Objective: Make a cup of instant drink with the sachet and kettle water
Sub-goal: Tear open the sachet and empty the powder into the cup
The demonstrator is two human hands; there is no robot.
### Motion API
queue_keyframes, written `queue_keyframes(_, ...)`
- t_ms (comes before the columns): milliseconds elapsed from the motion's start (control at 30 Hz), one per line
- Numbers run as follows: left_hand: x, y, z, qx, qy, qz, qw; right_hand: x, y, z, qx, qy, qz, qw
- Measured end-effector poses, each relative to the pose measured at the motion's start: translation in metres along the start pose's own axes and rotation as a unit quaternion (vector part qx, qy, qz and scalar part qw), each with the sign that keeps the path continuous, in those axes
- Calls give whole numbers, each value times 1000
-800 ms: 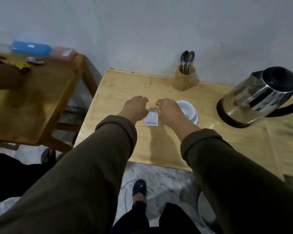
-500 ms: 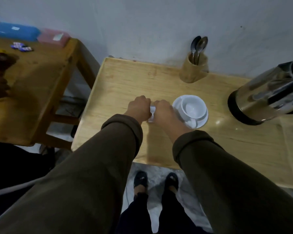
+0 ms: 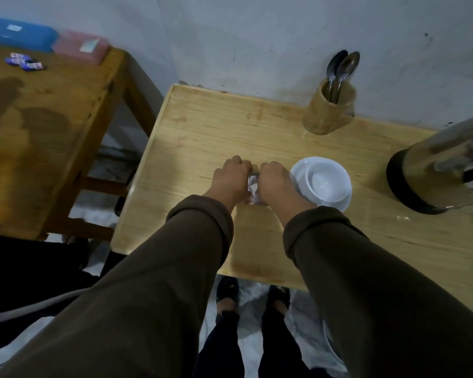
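My left hand [image 3: 231, 178] and my right hand [image 3: 276, 182] are side by side over the light wooden table [image 3: 191, 137], both closed on a small white sachet [image 3: 253, 188] held between them. Most of the sachet is hidden by my fingers. Just right of my right hand stands an empty white cup [image 3: 327, 181] on a white saucer [image 3: 339, 204]. A steel kettle [image 3: 443, 167] with a black base stands at the right edge of the view, partly cut off.
A wooden holder [image 3: 328, 110] with spoons [image 3: 342, 69] stands at the back by the wall. A darker wooden table [image 3: 38, 126] at left carries a blue box [image 3: 17, 34], a pink box [image 3: 79, 47] and small wrappers [image 3: 25, 62]. My feet are on the floor below.
My hands closed together on the sachet, which now looks crumpled and mostly covered. The view shifted down and right, so the kettle sits further toward the right edge.
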State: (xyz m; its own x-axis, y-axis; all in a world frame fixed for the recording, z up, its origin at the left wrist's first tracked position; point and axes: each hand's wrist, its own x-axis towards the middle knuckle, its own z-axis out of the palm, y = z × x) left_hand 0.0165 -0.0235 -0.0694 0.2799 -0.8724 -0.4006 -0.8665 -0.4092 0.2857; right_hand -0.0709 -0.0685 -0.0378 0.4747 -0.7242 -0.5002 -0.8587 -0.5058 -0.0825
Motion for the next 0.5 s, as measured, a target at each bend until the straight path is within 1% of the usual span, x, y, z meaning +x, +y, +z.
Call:
queue_keyframes(100,1,4,1,-6,-3,11,1000,5,-2,6,-35,-16,4,999)
queue_keyframes(267,0,5,-1,-65,-20,13,998,9,2,4,-23,18,27,999)
queue_keyframes(367,-2,3,-5,-146,-25,-6,989,9,4,-4,1,23,29,999)
queue_keyframes(500,-6,2,-19,-194,19,-17,981,1,10,-19,74,58,13,995)
